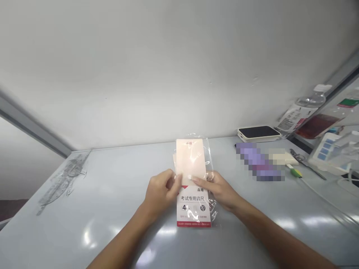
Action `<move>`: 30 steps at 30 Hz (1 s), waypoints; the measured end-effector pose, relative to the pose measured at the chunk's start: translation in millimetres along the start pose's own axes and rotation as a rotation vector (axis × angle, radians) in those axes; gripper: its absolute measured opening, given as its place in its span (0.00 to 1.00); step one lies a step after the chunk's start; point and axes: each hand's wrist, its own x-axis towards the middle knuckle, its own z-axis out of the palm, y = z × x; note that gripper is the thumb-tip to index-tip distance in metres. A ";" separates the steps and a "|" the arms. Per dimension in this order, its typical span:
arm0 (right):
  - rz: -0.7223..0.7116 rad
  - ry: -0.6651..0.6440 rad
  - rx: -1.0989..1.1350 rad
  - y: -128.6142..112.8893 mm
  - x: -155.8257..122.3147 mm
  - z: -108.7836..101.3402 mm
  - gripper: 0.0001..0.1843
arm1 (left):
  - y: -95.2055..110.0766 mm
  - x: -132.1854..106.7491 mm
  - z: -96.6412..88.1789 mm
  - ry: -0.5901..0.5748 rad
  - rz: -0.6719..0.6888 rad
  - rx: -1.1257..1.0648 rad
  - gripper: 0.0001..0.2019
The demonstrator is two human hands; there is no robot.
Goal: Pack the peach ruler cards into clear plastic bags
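Observation:
Between my hands is a clear plastic ruler-set packet (193, 201) with a printed card inside, pale pink above and white with Chinese print and red bands below. My left hand (164, 186) is closed on its left edge, thumb pressed to the front. On the right side, my right hand (221, 188) grips the packet with the thumb across the front and the other fingers behind, partly hidden. At the far left of the table lie several clear plastic rulers (66, 177) with black markings, apart from both hands.
Along the back right of the grey table (120, 179) lies a phone (259, 132) in a pale case. Nearby are a blurred purple package (258, 162), a cable (322, 192), tweezers-like metal tool (308, 164), a clear bottle (300, 112) and a white box (327, 151). A white wall stands behind.

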 end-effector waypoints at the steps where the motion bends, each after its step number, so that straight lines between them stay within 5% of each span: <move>1: 0.010 0.002 -0.005 1.0 0.2 1.3 0.14 | -2.1 -1.1 1.6 0.032 0.046 0.092 0.17; 5: -0.001 -0.006 -0.067 3.4 -0.7 7.4 0.15 | -8.5 -2.1 4.8 0.076 0.131 0.285 0.15; 9: 0.032 0.020 -0.158 5.6 -1.6 10.2 0.18 | -5.5 -5.6 6.1 -0.090 0.188 0.249 0.13; 13: 0.039 0.039 -0.180 6.2 -0.8 8.7 0.18 | 3.3 -11.7 7.7 -0.227 0.079 0.041 0.11; 22: -0.103 -0.037 -0.208 2.0 -4.5 7.0 0.17 | 9.5 -1.6 5.3 -0.170 -0.332 -0.637 0.18; 27: -0.167 -0.060 -0.316 2.3 -9.2 8.0 0.15 | 12.0 2.3 -0.1 -0.446 -0.346 -0.845 0.18; 30: -0.232 -0.038 -0.420 5.0 -10.5 7.3 0.13 | 13.1 1.2 -2.7 -0.456 -0.339 -0.869 0.14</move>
